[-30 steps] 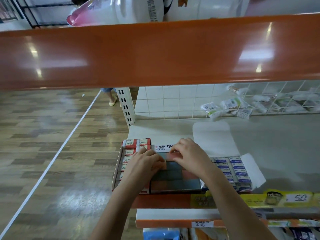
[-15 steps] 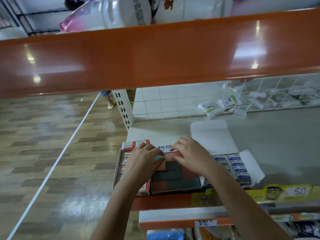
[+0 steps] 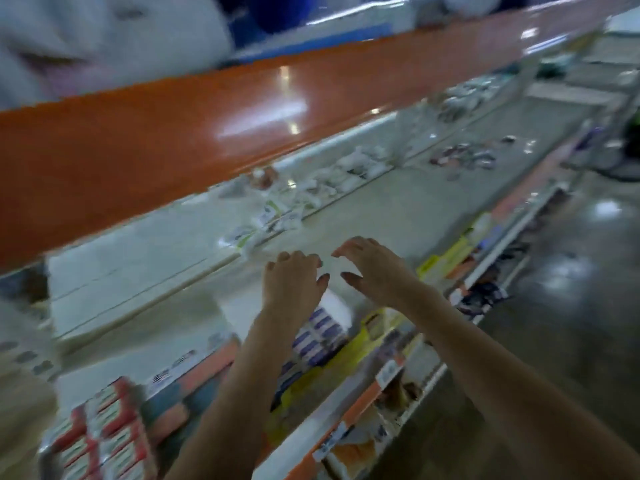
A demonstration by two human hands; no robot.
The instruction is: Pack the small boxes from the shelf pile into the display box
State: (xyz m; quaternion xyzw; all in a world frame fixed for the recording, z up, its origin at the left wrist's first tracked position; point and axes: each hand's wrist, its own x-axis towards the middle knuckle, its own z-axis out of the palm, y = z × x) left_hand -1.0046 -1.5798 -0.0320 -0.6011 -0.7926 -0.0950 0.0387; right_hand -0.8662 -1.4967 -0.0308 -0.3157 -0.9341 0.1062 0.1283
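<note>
The view is tilted and blurred. My left hand (image 3: 290,279) and my right hand (image 3: 372,268) hover side by side over the grey shelf (image 3: 398,206), fingers loosely spread, holding nothing. The display box (image 3: 187,386) with teal and pink blocks lies lower left, beside my left forearm. A red-and-white box tray (image 3: 100,438) sits left of it. A tray of blue-labelled small boxes (image 3: 320,332) lies just under my left wrist. A pile of small white packets (image 3: 277,216) lies along the shelf's back, beyond both hands.
An orange upper shelf edge (image 3: 207,112) crosses overhead. More small items (image 3: 464,155) lie farther right on the shelf. Yellow and orange price strips (image 3: 446,261) line the shelf front. Shiny floor (image 3: 571,306) lies to the right.
Both hands left the display box and moved right along the shelf, now holding nothing. The camera swung right and tilted, so the display box slid to the lower left.
</note>
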